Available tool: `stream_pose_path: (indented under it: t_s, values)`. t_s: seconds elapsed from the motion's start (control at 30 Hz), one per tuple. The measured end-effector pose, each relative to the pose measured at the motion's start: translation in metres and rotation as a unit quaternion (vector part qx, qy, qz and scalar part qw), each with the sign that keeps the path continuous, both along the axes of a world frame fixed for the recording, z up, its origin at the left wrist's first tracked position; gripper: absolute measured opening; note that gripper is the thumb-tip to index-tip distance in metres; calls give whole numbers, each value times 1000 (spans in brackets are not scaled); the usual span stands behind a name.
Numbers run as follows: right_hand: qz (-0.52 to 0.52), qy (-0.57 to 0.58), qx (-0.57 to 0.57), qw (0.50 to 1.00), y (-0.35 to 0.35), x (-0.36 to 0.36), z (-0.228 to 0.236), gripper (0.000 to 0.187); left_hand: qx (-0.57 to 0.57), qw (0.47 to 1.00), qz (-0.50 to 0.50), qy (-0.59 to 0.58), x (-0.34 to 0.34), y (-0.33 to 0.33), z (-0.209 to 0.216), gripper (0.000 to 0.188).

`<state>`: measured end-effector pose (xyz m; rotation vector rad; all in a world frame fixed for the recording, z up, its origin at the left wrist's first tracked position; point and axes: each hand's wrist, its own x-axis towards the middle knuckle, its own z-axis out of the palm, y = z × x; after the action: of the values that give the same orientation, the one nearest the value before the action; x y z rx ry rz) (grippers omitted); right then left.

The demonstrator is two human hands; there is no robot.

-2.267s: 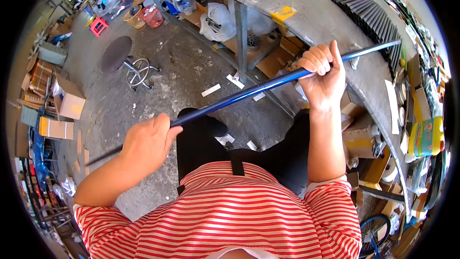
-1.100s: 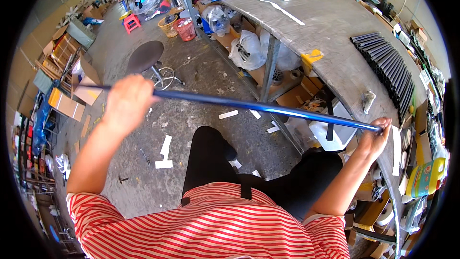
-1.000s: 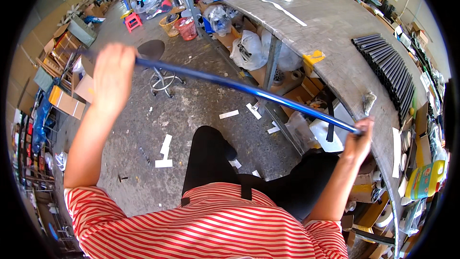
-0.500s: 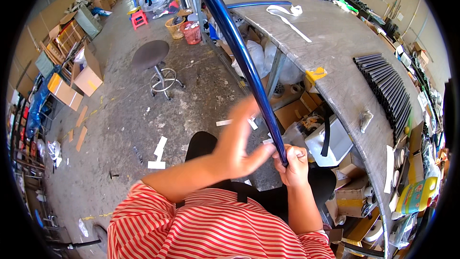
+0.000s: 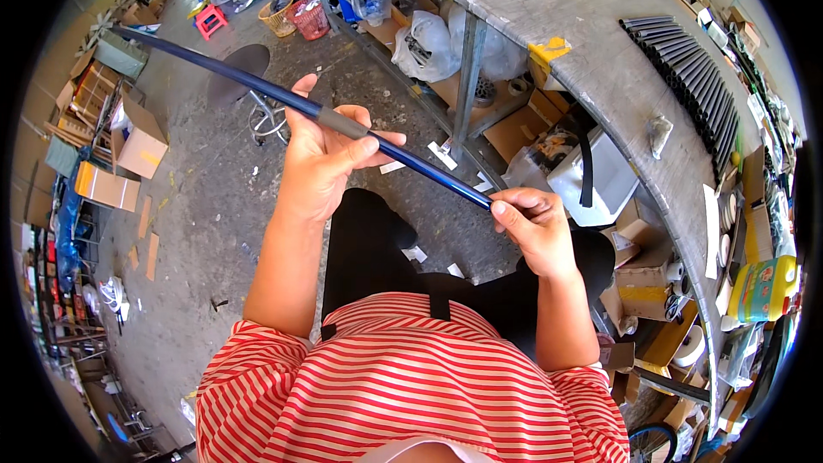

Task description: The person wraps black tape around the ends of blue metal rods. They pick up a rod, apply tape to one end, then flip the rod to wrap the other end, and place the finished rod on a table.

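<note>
A long, glossy dark-blue rod point(image 5: 433, 173) with a grey sleeve-like section slants across in front of me, its far end reaching to the upper left. My right hand point(image 5: 533, 219) pinches the near end between thumb and fingers. Around the grey section is my left hand point(image 5: 330, 141), palm turned up. The rod rests across its fingers, which are partly spread, while the thumb lies against the near side of the rod. Both hands are above my lap, left of the metal table point(image 5: 591, 60).
Black tubes point(image 5: 681, 77) lie in a row on the table. Beneath it are plastic bags point(image 5: 426, 47), cardboard boxes point(image 5: 523, 129) and a white bin point(image 5: 591, 176). A round stool point(image 5: 240, 69) stands behind the rod. Cartons point(image 5: 141, 133) line the left side; a yellow jug point(image 5: 763, 287) is at right.
The rod has swung from steeply upright down toward the far left. My left hand, blurred beside it before, now supports it around the grey section. My right hand keeps the near end.
</note>
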<state>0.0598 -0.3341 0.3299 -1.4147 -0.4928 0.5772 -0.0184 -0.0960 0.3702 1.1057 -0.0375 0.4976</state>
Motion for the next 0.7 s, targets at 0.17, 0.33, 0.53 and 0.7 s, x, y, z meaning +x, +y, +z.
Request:
stream_pose_path:
  t_s: [0.17,0.33,0.53,0.7]
  values:
    - [5,-6,11,1000,-1,-2,9,16,-10,999,40,6,-4,4,-8,79]
    - [-22,-45,-20,999,1,-4,8,14,9,997,80,2,-4,-3,-11,77]
    - [-34,-24,-12,999,5,-4,6,9,36,995,94,-3,-6,-10,-5,74]
    - [-27,-12,2,1000,7,-2,3,9,37,994,98,-6,-8,-9,-5,74]
